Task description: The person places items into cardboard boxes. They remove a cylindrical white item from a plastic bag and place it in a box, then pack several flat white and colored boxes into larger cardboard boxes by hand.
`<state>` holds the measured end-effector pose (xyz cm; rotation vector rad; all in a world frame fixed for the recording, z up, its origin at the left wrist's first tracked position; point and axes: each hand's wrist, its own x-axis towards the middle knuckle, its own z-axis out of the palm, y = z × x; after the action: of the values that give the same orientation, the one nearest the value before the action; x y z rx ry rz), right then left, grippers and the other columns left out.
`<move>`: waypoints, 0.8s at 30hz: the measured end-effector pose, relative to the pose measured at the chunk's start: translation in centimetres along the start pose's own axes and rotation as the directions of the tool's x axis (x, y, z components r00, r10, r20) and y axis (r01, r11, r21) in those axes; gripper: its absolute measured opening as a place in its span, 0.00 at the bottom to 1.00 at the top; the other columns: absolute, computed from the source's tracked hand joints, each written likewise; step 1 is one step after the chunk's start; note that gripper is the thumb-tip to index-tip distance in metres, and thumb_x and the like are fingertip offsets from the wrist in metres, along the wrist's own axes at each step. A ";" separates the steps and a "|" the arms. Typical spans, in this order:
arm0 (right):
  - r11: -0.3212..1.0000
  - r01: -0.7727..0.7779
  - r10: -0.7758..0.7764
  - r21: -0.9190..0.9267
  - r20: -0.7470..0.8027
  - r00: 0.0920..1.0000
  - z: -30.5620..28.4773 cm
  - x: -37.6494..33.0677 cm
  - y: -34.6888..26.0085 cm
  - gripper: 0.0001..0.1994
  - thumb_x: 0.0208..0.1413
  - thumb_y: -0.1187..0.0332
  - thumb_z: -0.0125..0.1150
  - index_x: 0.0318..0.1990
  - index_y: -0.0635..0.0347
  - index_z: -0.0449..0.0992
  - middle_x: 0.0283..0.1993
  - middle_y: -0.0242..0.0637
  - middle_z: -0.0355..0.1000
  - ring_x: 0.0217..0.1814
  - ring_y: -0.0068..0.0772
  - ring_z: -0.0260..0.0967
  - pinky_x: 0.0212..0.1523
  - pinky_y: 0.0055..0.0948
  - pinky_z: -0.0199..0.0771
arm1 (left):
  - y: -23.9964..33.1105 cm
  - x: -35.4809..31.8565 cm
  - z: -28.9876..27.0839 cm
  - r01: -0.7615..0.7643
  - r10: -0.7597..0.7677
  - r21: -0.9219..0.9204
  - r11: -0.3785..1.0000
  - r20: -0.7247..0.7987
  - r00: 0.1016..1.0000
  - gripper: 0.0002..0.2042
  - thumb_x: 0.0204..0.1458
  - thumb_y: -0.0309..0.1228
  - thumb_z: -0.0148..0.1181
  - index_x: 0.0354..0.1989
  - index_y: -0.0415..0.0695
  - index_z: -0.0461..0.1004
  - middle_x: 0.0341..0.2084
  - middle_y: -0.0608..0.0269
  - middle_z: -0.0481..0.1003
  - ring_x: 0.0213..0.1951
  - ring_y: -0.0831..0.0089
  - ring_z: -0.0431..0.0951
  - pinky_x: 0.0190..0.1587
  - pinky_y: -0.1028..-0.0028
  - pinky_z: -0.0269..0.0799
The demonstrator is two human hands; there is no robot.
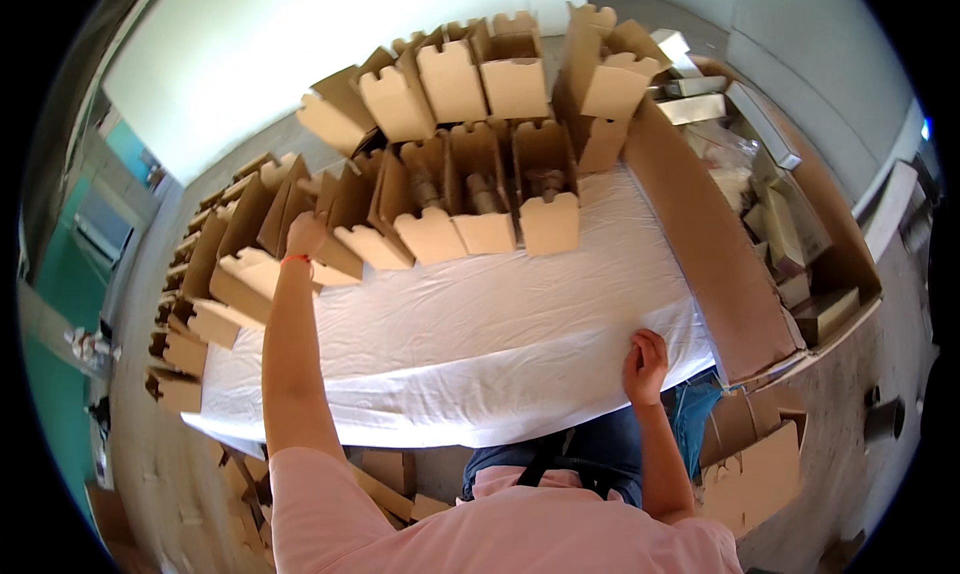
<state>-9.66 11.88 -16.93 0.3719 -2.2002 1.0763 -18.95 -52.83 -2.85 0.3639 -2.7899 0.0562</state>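
My left hand (305, 236) reaches out over the front row of open cardboard boxes, at an upright box (335, 263) left of the middle. Its fingers are partly hidden among the box walls and blurred, so what they hold, if anything, cannot be made out. My right hand (647, 364) hovers at the near edge of the white cloth-covered table (480, 324), fingers curled together with nothing visible in them. Three boxes right of centre, among them one cardboard box (550, 224), hold brown wrapped-looking objects (484, 194).
More open boxes (452, 79) stand in a back row and along the left. A large carton (705, 244) on the right holds several small white boxes (762, 124) and clear plastic. Cardboard pieces (755, 479) and a blue plastic bag (692, 419) are below the table's near right edge.
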 end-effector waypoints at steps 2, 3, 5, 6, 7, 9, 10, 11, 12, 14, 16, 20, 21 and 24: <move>0.999 -0.016 0.017 0.038 -0.026 1.000 0.4 -0.2 -0.1 0.08 0.45 0.84 0.52 0.34 0.66 0.74 0.39 0.46 0.71 0.40 0.47 0.69 0.41 0.35 0.71 | -1.0 0.1 -0.4 -0.157 0.162 0.117 0.981 -0.029 0.986 0.19 0.55 0.43 0.44 0.30 0.39 0.73 0.30 0.45 0.76 0.37 0.45 0.74 0.39 0.52 0.68; 0.998 -0.025 0.026 0.051 -0.019 0.999 0.8 -0.5 0.1 0.09 0.45 0.84 0.52 0.34 0.65 0.74 0.40 0.46 0.71 0.40 0.48 0.69 0.41 0.35 0.71 | -1.8 -0.1 -0.5 -0.018 0.016 0.074 0.997 0.018 1.000 0.18 0.55 0.43 0.44 0.38 0.40 0.73 0.33 0.46 0.76 0.40 0.46 0.74 0.40 0.54 0.69; 0.999 -0.053 0.053 -0.011 -0.059 0.997 0.0 -0.6 0.9 0.10 0.40 0.81 0.56 0.34 0.63 0.75 0.42 0.43 0.71 0.42 0.47 0.69 0.42 0.37 0.71 | 7.5 -0.8 -4.2 0.118 -0.156 -0.338 0.934 -0.086 0.984 0.22 0.54 0.42 0.51 0.50 0.37 0.69 0.40 0.42 0.75 0.44 0.50 0.74 0.47 0.60 0.68; 0.998 -0.036 0.038 0.049 -0.025 0.999 0.6 -0.4 0.0 0.10 0.40 0.80 0.56 0.34 0.63 0.74 0.41 0.43 0.71 0.41 0.47 0.69 0.42 0.37 0.71 | 3.1 -2.0 -3.4 -0.018 -0.097 -0.396 0.918 -0.268 0.959 0.18 0.54 0.35 0.52 0.49 0.35 0.69 0.43 0.43 0.73 0.44 0.51 0.74 0.48 0.61 0.68; 0.999 -0.030 0.031 0.030 -0.025 0.999 0.2 -0.1 0.0 0.10 0.40 0.81 0.57 0.33 0.64 0.74 0.40 0.42 0.71 0.41 0.47 0.68 0.41 0.37 0.71 | 7.2 -2.9 -4.6 -0.089 -0.075 -0.416 0.905 -0.361 0.929 0.16 0.55 0.31 0.52 0.48 0.34 0.69 0.44 0.45 0.73 0.44 0.54 0.74 0.48 0.63 0.68; 1.000 -0.028 0.028 -0.003 -0.038 0.999 -0.3 -0.2 0.4 0.10 0.40 0.81 0.56 0.33 0.63 0.74 0.40 0.42 0.71 0.40 0.45 0.68 0.41 0.36 0.71 | 15.7 -6.5 -7.1 -0.225 -0.048 -0.487 0.844 -0.486 0.873 0.12 0.55 0.23 0.50 0.47 0.34 0.70 0.41 0.49 0.73 0.43 0.59 0.75 0.48 0.66 0.69; 1.000 -0.027 0.027 -0.007 -0.034 0.999 -0.6 0.0 0.2 0.10 0.40 0.81 0.55 0.33 0.63 0.74 0.40 0.42 0.71 0.40 0.45 0.69 0.41 0.35 0.71 | 18.4 -8.4 -7.1 -0.286 -0.038 -0.532 0.797 -0.516 0.855 0.11 0.54 0.20 0.49 0.46 0.34 0.70 0.38 0.51 0.74 0.41 0.63 0.75 0.47 0.68 0.69; 1.000 -0.028 0.028 0.001 -0.033 0.999 -0.7 0.0 0.0 0.10 0.41 0.82 0.55 0.33 0.63 0.74 0.40 0.42 0.71 0.41 0.45 0.69 0.41 0.35 0.71 | 20.4 -11.0 -6.8 -0.330 0.048 -0.563 0.758 -0.457 0.888 0.11 0.54 0.20 0.49 0.45 0.34 0.71 0.36 0.53 0.75 0.39 0.65 0.75 0.46 0.70 0.69; 1.000 -0.025 0.026 0.006 -0.031 0.999 -0.8 0.1 -0.1 0.10 0.41 0.82 0.55 0.34 0.63 0.74 0.40 0.42 0.71 0.41 0.45 0.69 0.41 0.35 0.71 | 22.6 -13.7 -6.1 -0.365 0.133 -0.599 0.713 -0.396 0.909 0.10 0.54 0.19 0.49 0.44 0.35 0.71 0.34 0.56 0.75 0.38 0.68 0.75 0.45 0.72 0.68; 0.996 -0.054 0.054 0.065 -0.008 0.998 -1.1 0.3 -0.5 0.10 0.42 0.82 0.56 0.34 0.63 0.74 0.41 0.42 0.71 0.41 0.45 0.69 0.41 0.35 0.71 | 27.9 -19.0 -4.1 -0.283 0.169 -0.775 0.565 -0.227 0.959 0.08 0.56 0.21 0.48 0.41 0.38 0.73 0.28 0.61 0.75 0.33 0.75 0.74 0.40 0.76 0.69; 0.980 -0.120 0.117 0.160 0.028 0.993 -2.0 0.8 -0.9 0.10 0.43 0.82 0.56 0.36 0.64 0.74 0.41 0.42 0.71 0.42 0.46 0.69 0.42 0.35 0.71 | 32.8 -22.9 -2.0 -0.097 0.146 -0.891 0.443 -0.035 0.989 0.08 0.56 0.23 0.50 0.41 0.40 0.74 0.23 0.63 0.75 0.27 0.77 0.74 0.34 0.77 0.70; 0.972 0.033 -0.044 0.235 0.040 0.998 -8.9 5.1 -4.7 0.13 0.43 0.82 0.57 0.39 0.63 0.74 0.42 0.43 0.71 0.39 0.45 0.71 0.38 0.33 0.73 | 38.2 -27.0 1.2 0.087 0.091 -0.921 0.379 0.130 0.987 0.08 0.56 0.25 0.49 0.41 0.40 0.74 0.21 0.67 0.73 0.24 0.81 0.72 0.27 0.81 0.67; 0.966 0.166 -0.171 0.198 0.010 0.985 -11.5 7.0 -5.7 0.13 0.42 0.82 0.57 0.38 0.63 0.74 0.41 0.43 0.72 0.37 0.44 0.72 0.36 0.33 0.74 | 38.7 -27.4 2.0 0.098 0.109 -0.929 0.356 0.146 0.983 0.08 0.56 0.25 0.50 0.41 0.40 0.74 0.21 0.67 0.72 0.24 0.81 0.72 0.28 0.81 0.67; 0.875 0.484 -0.484 0.001 0.007 0.875 -18.9 13.3 -6.0 0.12 0.42 0.81 0.57 0.38 0.63 0.75 0.37 0.42 0.73 0.33 0.42 0.73 0.33 0.32 0.74 | 39.4 -27.7 3.0 0.100 0.161 -0.909 0.404 0.178 0.971 0.08 0.55 0.23 0.50 0.41 0.39 0.74 0.20 0.67 0.71 0.24 0.81 0.72 0.28 0.82 0.67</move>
<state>-8.44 23.35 3.97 0.8760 -1.9558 0.7919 -4.61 -8.22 -14.53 0.0038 -2.5127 -1.5764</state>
